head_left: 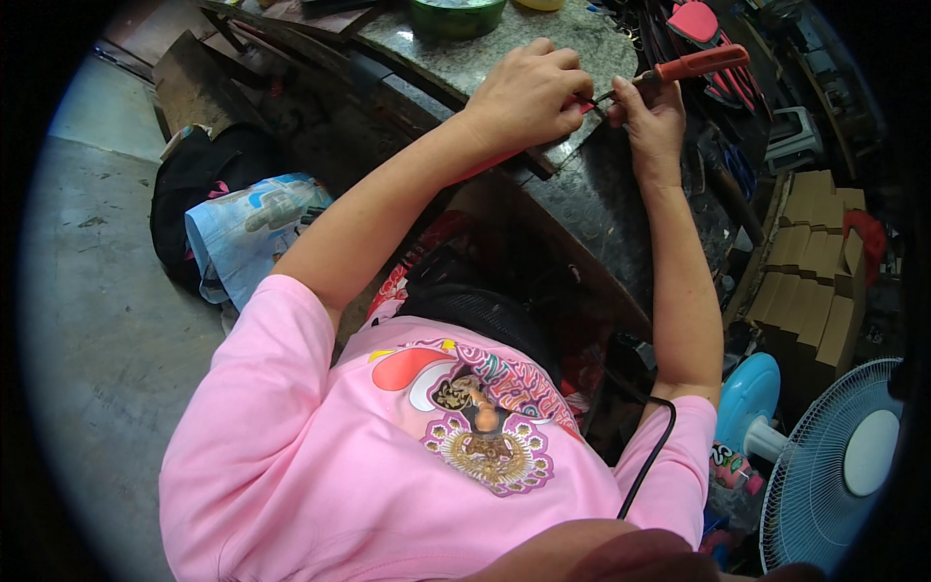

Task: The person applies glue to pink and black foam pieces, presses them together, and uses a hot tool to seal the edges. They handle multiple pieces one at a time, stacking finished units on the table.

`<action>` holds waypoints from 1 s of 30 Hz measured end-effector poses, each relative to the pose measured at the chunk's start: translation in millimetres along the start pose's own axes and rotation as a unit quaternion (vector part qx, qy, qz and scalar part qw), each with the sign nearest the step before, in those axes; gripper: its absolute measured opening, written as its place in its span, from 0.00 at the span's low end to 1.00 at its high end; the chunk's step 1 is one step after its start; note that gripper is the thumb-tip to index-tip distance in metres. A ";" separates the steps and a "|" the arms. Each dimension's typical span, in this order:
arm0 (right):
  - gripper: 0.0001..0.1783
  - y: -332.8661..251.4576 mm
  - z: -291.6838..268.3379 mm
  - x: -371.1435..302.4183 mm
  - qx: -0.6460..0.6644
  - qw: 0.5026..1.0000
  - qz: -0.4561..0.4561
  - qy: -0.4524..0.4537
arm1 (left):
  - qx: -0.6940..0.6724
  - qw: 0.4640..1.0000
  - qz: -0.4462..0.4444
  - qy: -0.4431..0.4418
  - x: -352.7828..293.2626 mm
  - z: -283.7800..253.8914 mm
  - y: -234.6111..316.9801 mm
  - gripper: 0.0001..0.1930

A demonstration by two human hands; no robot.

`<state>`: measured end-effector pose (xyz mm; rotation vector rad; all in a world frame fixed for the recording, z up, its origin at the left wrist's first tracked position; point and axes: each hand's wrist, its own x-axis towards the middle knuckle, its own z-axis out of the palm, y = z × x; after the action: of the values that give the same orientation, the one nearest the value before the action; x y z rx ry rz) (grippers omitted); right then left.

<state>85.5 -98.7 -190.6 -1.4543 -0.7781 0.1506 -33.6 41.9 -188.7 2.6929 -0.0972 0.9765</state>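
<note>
Over the bench, my left hand [533,89] is closed with its fingers curled round a small red and black piece [586,105], mostly hidden. Close to its right, my right hand [656,131] pinches a red-handled tool [703,63] with a thin metal shaft. The handle sticks out past the fingers to the far right, and the shaft points toward the piece in my left hand. Whether the tip touches that piece cannot be made out.
The speckled grey bench top [436,56] bears a green basin [456,16] at its far edge. Pink and black pieces [694,23] are heaped at the far right. Cardboard boxes [803,267] and a fan [842,470] stand on the right. A black bag [175,199] lies left.
</note>
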 end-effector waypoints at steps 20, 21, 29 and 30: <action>0.12 11.8 1.6 4.4 -0.044 0.998 -0.015 -0.032 | 0.031 0.997 -0.058 -0.033 -0.4 -21.0 -8.5 0.25; 0.12 11.7 0.6 4.0 -0.017 0.999 0.008 -0.037 | 0.066 0.995 -0.067 -0.029 -1.9 -24.9 -7.3 0.28; 0.09 7.3 -2.0 -1.5 0.037 0.997 0.024 -0.058 | 0.024 0.986 -0.073 -0.151 2.2 -32.0 -10.6 0.26; 0.09 6.4 -2.1 -2.3 0.017 0.998 0.020 -0.062 | 0.015 0.984 -0.075 -0.161 3.4 -31.9 -11.8 0.25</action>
<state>87.2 -100.7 -197.2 -1.4399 -0.8429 0.2853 -48.9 62.2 -165.9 2.8142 0.0566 0.4984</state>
